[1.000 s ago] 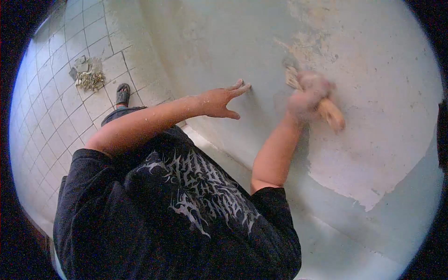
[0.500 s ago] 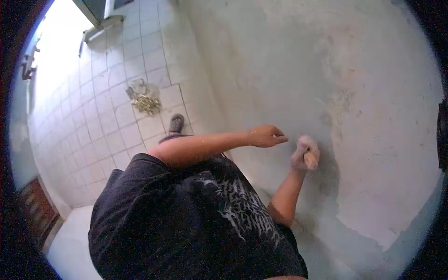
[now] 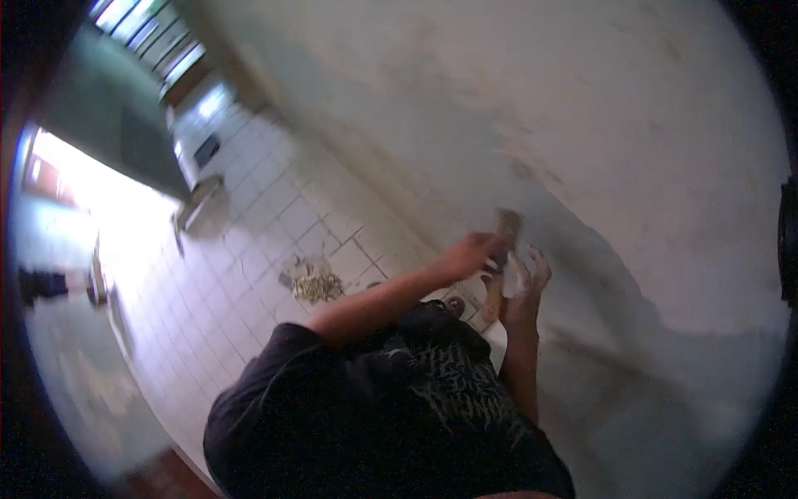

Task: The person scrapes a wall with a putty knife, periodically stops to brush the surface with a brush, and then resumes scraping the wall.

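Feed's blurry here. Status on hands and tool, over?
Left hand, right hand both at scraper, by wall. Grip unclear, blurred. Rubble pile on floor, apart.

Dim, motion-blurred, fisheye edges, doorway glare

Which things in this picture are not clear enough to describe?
1. Head view, motion blur: the flat brown tool at the pale plaster wall; its shape and which hand grips it, left hand or right hand, are unclear.
2. Head view, too small and blurred: the yellowish rubble pile on the white tiled floor.
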A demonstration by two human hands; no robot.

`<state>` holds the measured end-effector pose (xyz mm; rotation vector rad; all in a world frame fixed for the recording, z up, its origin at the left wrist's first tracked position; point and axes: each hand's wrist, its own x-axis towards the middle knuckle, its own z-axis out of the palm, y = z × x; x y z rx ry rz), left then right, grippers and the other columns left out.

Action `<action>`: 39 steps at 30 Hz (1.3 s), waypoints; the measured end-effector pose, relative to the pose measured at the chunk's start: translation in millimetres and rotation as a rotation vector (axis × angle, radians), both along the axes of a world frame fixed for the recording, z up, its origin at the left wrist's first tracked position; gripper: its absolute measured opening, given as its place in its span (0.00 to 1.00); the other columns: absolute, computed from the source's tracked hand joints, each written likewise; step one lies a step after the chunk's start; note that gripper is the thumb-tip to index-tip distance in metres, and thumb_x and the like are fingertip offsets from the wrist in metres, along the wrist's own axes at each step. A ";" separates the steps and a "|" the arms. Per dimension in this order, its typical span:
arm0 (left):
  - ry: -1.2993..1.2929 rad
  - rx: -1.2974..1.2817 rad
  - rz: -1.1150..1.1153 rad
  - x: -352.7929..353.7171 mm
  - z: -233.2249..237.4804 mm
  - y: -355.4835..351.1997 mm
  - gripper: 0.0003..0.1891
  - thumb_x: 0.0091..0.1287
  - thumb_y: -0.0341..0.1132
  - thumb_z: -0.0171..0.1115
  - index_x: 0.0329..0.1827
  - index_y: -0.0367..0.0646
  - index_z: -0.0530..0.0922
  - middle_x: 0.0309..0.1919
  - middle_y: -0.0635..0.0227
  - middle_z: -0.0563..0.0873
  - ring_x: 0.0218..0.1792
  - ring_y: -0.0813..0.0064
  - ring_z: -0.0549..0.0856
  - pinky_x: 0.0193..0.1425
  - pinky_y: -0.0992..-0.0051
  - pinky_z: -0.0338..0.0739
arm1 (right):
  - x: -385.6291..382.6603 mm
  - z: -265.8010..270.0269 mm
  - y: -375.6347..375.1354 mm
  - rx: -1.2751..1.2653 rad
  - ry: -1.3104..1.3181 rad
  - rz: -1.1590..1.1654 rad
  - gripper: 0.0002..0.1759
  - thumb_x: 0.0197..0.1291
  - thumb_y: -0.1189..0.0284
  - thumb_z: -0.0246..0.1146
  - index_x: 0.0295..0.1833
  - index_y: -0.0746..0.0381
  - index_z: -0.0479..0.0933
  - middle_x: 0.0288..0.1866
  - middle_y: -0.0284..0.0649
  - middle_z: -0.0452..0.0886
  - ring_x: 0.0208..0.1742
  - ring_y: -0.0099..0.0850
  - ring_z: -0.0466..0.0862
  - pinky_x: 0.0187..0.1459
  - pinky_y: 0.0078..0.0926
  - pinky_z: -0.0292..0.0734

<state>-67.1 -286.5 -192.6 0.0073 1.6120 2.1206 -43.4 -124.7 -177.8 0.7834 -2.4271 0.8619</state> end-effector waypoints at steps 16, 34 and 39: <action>0.527 -0.230 -0.444 42.0 124.1 132.9 0.18 0.74 0.37 0.40 0.51 0.32 0.74 0.53 0.55 0.75 0.57 0.68 0.72 0.60 0.71 0.65 | 103.8 74.0 111.1 -1.062 -0.954 0.169 0.16 0.69 0.61 0.47 0.45 0.63 0.70 0.28 0.39 0.79 0.16 0.23 0.72 0.19 0.22 0.70; 1.446 -0.600 0.086 37.3 149.1 194.1 0.24 0.64 0.37 0.55 0.63 0.38 0.66 0.64 0.48 0.65 0.60 0.49 0.69 0.61 0.54 0.62 | 67.2 117.0 135.6 -0.848 -0.378 -0.395 0.18 0.69 0.65 0.44 0.60 0.61 0.61 0.37 0.37 0.75 0.35 0.27 0.76 0.37 0.26 0.73; 1.464 -0.805 -0.195 26.6 152.0 190.1 0.28 0.65 0.45 0.50 0.66 0.42 0.64 0.67 0.57 0.63 0.54 0.53 0.72 0.58 0.57 0.62 | 47.1 116.8 133.5 -1.327 -0.549 -0.168 0.22 0.70 0.62 0.42 0.64 0.62 0.58 0.60 0.45 0.69 0.63 0.35 0.67 0.63 0.32 0.61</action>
